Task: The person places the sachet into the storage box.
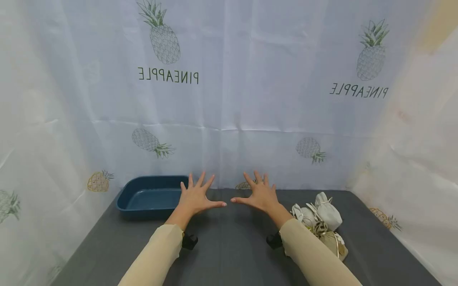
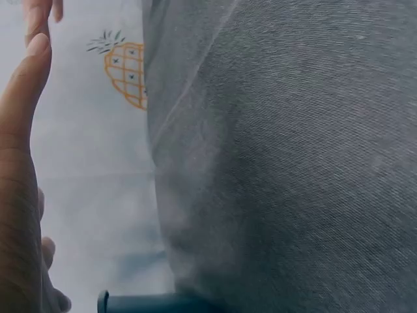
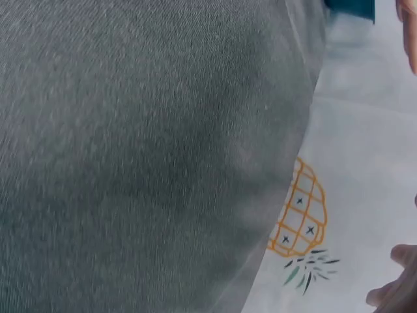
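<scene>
Both hands are held out above the dark grey table, fingers spread and thumbs pointing toward each other with a small gap between them. The left hand (image 1: 196, 198) holds nothing and is nearest to a blue rectangular tray (image 1: 125, 210), whose right end it partly covers in the head view. Nothing is in the right hand (image 1: 262, 195) either. Right of that wrist lies a pile of small cloth drawstring bags (image 1: 328, 212), white and tan, partly hidden by the right sleeve. In the left wrist view, the thumb (image 2: 23, 98) runs along the left edge.
The grey cloth-covered table (image 1: 225, 246) meets a white curtain (image 1: 236, 99) printed with pineapples at its back edge. Similar white cloth hangs at the left and right sides. A dark wrist-worn device (image 1: 189, 240) sits under the left wrist, another (image 1: 274, 240) under the right.
</scene>
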The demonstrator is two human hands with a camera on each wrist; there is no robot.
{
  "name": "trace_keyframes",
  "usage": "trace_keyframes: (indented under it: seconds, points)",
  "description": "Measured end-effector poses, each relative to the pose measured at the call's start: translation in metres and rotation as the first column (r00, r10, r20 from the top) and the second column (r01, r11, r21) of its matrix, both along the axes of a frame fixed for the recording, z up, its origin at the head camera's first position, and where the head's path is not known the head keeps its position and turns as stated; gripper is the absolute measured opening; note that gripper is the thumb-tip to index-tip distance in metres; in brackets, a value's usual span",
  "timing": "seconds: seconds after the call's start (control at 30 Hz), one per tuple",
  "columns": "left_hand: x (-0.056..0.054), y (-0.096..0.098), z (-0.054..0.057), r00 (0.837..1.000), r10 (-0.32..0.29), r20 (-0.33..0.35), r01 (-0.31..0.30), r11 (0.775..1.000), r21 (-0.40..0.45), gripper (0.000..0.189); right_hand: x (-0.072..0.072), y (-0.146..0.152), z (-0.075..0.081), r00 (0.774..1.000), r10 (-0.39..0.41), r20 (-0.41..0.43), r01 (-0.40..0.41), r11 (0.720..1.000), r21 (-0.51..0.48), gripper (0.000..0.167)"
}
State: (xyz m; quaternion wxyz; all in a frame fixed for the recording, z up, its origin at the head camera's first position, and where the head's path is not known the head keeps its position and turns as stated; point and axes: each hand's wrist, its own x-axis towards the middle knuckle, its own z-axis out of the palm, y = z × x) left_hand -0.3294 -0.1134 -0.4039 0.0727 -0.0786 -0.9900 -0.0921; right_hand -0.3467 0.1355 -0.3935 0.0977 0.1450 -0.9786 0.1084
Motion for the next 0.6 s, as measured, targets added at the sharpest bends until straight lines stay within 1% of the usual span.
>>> trace_keyframes:
  seconds: [0.1, 0.2, 0.3, 0.37, 0.4, 0.47, 0.53, 0.6]
  points:
    - [0.007, -0.010, -0.001, 1.000, -0.008, -0.028, 0.009, 1.000, 0.023, 0.114, 0.002, -0.005, -0.004, 1.000, 0.009, 0.000, -0.009, 0.998, -0.057, 0.110]
    - [0.019, -0.027, -0.001, 0.998, -0.001, -0.066, 0.004, 0.999, 0.037, 0.113, 0.005, -0.014, -0.011, 1.000, 0.025, -0.014, -0.027, 0.989, -0.146, 0.105]
    - [0.031, -0.052, -0.001, 0.993, 0.015, -0.117, -0.010, 0.999, 0.048, 0.114, 0.010, -0.028, -0.015, 0.999, 0.053, -0.007, -0.053, 0.962, -0.268, 0.102]
    - [0.040, -0.074, -0.002, 0.987, 0.042, -0.153, -0.031, 0.997, 0.069, 0.115, 0.013, -0.039, -0.018, 0.997, 0.080, 0.013, -0.070, 0.931, -0.358, 0.102]
    - [0.045, -0.086, -0.003, 0.984, 0.058, -0.168, -0.043, 0.995, 0.092, 0.113, 0.015, -0.045, -0.020, 0.995, 0.097, 0.030, -0.077, 0.909, -0.409, 0.103]
    - [0.054, -0.110, -0.006, 0.974, 0.104, -0.199, -0.072, 0.985, 0.158, 0.110, 0.018, -0.058, -0.023, 0.990, 0.130, 0.055, -0.084, 0.857, -0.509, 0.102]
    - [0.063, -0.134, -0.009, 0.965, 0.164, -0.207, -0.110, 0.962, 0.248, 0.106, 0.021, -0.070, -0.026, 0.985, 0.159, 0.066, -0.091, 0.804, -0.587, 0.101]
    - [0.070, -0.155, -0.014, 0.957, 0.221, -0.186, -0.148, 0.928, 0.342, 0.104, 0.023, -0.082, -0.028, 0.980, 0.183, 0.073, -0.092, 0.754, -0.651, 0.098]
